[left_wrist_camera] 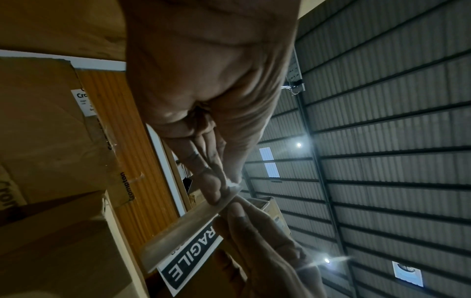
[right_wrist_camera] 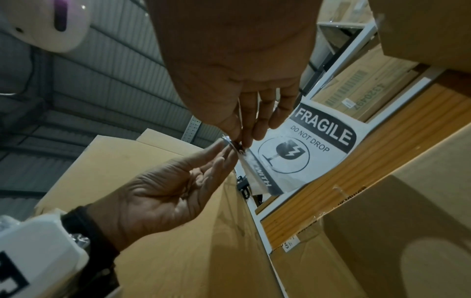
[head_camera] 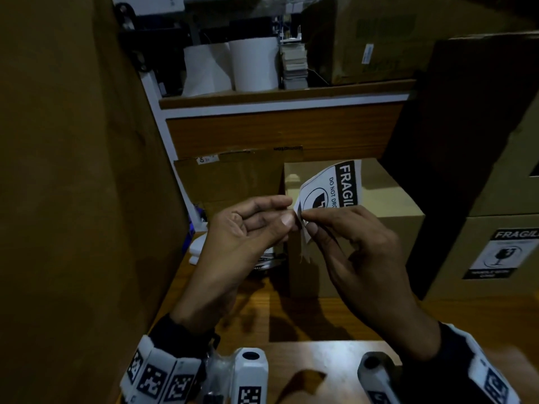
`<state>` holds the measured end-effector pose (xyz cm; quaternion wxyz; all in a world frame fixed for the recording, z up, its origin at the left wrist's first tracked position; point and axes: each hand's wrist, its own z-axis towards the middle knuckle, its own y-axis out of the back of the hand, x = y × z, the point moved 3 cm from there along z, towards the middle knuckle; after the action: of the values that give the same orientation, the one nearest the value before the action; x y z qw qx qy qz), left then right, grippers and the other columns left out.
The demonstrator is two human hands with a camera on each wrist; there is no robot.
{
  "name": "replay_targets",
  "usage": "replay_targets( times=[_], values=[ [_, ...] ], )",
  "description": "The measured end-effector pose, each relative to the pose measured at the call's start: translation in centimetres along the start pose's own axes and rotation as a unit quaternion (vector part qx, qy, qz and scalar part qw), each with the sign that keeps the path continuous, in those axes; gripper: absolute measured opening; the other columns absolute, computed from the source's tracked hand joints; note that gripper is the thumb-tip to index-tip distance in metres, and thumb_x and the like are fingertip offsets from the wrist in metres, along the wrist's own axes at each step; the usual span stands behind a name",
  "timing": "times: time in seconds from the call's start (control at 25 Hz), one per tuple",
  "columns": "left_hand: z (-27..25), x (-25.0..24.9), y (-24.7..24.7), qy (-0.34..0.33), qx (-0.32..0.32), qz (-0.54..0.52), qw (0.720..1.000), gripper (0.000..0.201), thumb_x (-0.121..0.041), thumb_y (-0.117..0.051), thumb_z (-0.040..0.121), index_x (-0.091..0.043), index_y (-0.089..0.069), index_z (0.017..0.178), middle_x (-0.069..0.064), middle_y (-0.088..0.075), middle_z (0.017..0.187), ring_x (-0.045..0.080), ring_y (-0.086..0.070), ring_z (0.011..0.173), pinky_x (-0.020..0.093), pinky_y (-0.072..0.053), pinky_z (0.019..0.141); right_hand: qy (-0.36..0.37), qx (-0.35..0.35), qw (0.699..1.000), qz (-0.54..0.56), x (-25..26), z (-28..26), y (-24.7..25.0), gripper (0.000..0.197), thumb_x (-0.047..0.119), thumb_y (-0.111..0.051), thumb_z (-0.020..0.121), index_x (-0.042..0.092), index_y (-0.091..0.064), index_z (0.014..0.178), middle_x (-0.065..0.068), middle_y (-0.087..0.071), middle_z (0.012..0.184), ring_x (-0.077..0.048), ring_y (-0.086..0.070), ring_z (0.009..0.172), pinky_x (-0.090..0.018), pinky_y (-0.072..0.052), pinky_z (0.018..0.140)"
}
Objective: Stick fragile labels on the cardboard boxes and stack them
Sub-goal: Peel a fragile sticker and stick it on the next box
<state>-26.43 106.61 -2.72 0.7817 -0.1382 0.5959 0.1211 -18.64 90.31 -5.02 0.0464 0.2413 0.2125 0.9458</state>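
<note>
The fragile label is a white sheet with a black "FRAGILE" band, "DO NOT DROP" and a broken-glass symbol in a circle, its lower corner curling where the backing separates. It is held in the air above the table's middle, both the left hand and right hand pinching that corner. One plain cardboard box sits behind it, and one labelled box stands at the table's right edge.
</note>
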Motion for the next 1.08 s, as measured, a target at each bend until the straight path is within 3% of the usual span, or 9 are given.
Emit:
replay_targets(
  times=[0.16,0.4,0.6,0.76,0.88,1.08],
  values=[
    [-0.6,-0.6,-0.1,-0.001,-0.011,-0.002,1.000,0.023,-0.018,-0.066,0.094,-0.012,-0.073,0.115,0.005,-0.080,0.101,0.017,-0.076,0.097,0.019,-0.059,0.074,0.036,0.012,0.998,-0.051,0.2,-0.1,0.1,0.030,0.031,-0.058,0.099,0.015,-0.073,0.119,0.001,-0.074,0.115,-0.014,-0.063,0.107,-0.036,-0.057,0.085],
    [-1.4,-1.1,-0.1,0.005,-0.011,0.008,1.000,0.017,-0.014,-0.069,0.092,-0.009,-0.076,0.108,0.007,-0.080,0.097,0.020,-0.077,0.092,0.016,-0.057,0.066,0.081,0.033,0.990,-0.114,0.6,-0.5,0.6,0.035,0.030,-0.056,0.096,0.014,-0.073,0.123,-0.003,-0.072,0.119,-0.020,-0.062,0.111,-0.035,-0.055,0.088],
    [-1.5,-1.6,-0.3,-0.010,-0.015,0.034,0.999,0.019,-0.011,-0.073,0.089,-0.015,-0.076,0.108,0.004,-0.080,0.097,0.016,-0.077,0.092,0.017,-0.057,0.069,0.107,0.031,0.985,-0.135,1.0,-0.5,1.1,0.036,0.031,-0.056,0.098,0.012,-0.072,0.123,-0.005,-0.073,0.119,-0.022,-0.062,0.110,-0.037,-0.054,0.086],
    [-1.3,-1.6,-0.6,-0.009,-0.010,0.019,1.000,0.022,-0.010,-0.073,0.088,-0.017,-0.075,0.109,0.005,-0.080,0.098,0.017,-0.077,0.093,0.019,-0.059,0.073,0.044,-0.004,0.999,-0.010,1.2,0.0,1.5,0.024,0.026,-0.063,0.099,0.013,-0.075,0.114,0.002,-0.074,0.108,-0.013,-0.066,0.100,-0.033,-0.056,0.079],
    [-1.1,-1.6,-0.9,-0.021,-0.011,0.023,0.999,0.024,-0.008,-0.074,0.088,-0.012,-0.074,0.112,0.006,-0.080,0.098,0.019,-0.077,0.093,0.022,-0.060,0.076,-0.017,-0.002,0.997,0.076,1.2,0.3,1.9,0.024,0.034,-0.064,0.100,0.017,-0.077,0.113,0.008,-0.073,0.105,-0.007,-0.067,0.098,-0.028,-0.055,0.075],
    [-0.8,-1.9,-0.9,-0.060,-0.006,0.063,0.996,0.024,-0.006,-0.076,0.087,-0.011,-0.074,0.111,0.005,-0.080,0.099,0.020,-0.077,0.094,0.023,-0.060,0.074,-0.041,-0.011,0.997,0.071,0.7,0.9,2.3,0.025,0.038,-0.064,0.099,0.019,-0.077,0.108,0.007,-0.074,0.100,-0.006,-0.068,0.092,-0.028,-0.055,0.071]
  ],
)
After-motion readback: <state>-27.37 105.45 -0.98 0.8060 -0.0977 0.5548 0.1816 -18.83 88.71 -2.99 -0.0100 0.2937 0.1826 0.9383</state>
